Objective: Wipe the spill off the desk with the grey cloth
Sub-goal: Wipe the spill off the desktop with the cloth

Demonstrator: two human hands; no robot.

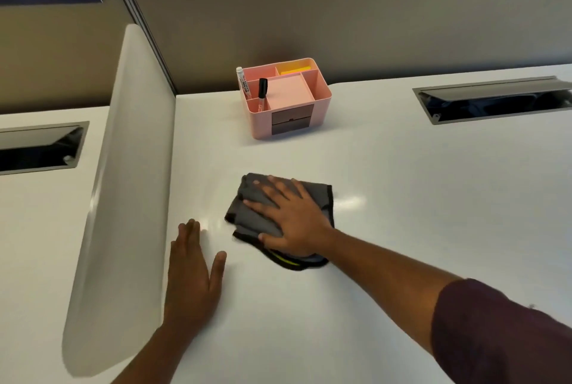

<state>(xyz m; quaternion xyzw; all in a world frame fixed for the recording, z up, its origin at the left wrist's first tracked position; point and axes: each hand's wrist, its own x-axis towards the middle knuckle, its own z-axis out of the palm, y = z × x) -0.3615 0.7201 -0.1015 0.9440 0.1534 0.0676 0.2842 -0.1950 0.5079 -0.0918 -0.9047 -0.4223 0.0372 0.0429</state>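
Observation:
A folded grey cloth (247, 213) with dark edging lies on the white desk (402, 182) near its middle. My right hand (294, 219) presses flat on top of the cloth, fingers spread and pointing to the far left. My left hand (193, 272) rests flat on the bare desk just left of the cloth, fingers together, holding nothing. A faint glossy sheen shows on the desk between the two hands; I cannot tell whether it is liquid or reflected light.
A pink desk organiser (284, 98) with two markers and yellow notes stands at the back. A white divider panel (123, 182) rises along the left. Open cable hatches sit at the right (495, 100) and at the left (40, 145).

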